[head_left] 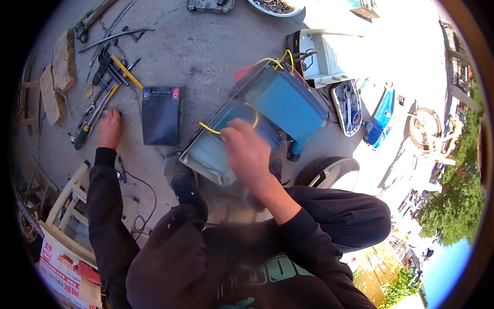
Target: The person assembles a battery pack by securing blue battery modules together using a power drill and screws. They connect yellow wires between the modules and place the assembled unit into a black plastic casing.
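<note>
Both hands down on the job, one on the blue battery pack and one by the tools

The right hand [247,149] sits mid-frame, fingers curled loosely over the top of the blue battery pack [272,110], right where a yellow wire [253,114] loops across it; can't tell if it's actually pinching the wire. The left hand [109,130] is at centre-left, flat and open on the concrete floor [206,46], fingertips near the screwdrivers [95,116]. A small black battery [161,115] lies between the hands.

Sunlit concrete floor [206,46], trees [455,206] beyond.
</note>
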### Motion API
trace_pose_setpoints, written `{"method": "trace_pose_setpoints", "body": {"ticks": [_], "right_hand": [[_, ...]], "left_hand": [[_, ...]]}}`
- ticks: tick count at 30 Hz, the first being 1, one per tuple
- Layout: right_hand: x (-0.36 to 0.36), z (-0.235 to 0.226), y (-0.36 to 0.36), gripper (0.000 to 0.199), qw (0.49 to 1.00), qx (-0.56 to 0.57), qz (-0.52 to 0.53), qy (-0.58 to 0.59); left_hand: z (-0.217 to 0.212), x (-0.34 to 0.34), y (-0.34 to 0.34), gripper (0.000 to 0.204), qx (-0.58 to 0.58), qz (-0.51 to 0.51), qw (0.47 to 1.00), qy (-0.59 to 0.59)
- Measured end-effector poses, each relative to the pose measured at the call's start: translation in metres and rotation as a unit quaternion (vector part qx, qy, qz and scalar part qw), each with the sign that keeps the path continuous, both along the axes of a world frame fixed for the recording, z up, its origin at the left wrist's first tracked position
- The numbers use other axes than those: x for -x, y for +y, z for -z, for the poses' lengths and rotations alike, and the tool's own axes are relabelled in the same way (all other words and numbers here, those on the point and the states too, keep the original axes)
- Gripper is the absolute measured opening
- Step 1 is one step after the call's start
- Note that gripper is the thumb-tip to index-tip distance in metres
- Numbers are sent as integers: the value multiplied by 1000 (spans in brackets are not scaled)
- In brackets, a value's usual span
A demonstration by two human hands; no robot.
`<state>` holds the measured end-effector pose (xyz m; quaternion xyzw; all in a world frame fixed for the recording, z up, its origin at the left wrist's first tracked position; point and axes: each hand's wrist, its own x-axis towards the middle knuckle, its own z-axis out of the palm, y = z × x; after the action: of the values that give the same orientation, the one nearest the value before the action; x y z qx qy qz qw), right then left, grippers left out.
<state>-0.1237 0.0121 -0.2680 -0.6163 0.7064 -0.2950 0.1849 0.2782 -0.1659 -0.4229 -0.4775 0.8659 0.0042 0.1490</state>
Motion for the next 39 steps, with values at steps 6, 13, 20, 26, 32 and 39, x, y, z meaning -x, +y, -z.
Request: {"method": "trace_pose_setpoints", "body": {"ticks": [6,13,20,26,32,39], "right_hand": [[-10,3,-7,15,998,28,48,-38],[-13,11,9,13,982,9,110,-150],[-10,-2,5,15,961,8,136,-242],[-10,-2,2,19,936,-86,129,-316],[-4,-18,-9,20,943,-114,111,-292],[-10,-14,-19,16,957,-94,97,-256]], "left_hand": [[6,-4,0,9,-12,11,1000,13],[-13,-2,6,23,23,-42,986,158],[-122,111,58,18,-51,-255,791,554],[-185,219,109,20,-266,-280,622,681],[-153,239,98,19,-211,-240,647,692],[-143,241,95,22,-247,-340,605,677]]}}
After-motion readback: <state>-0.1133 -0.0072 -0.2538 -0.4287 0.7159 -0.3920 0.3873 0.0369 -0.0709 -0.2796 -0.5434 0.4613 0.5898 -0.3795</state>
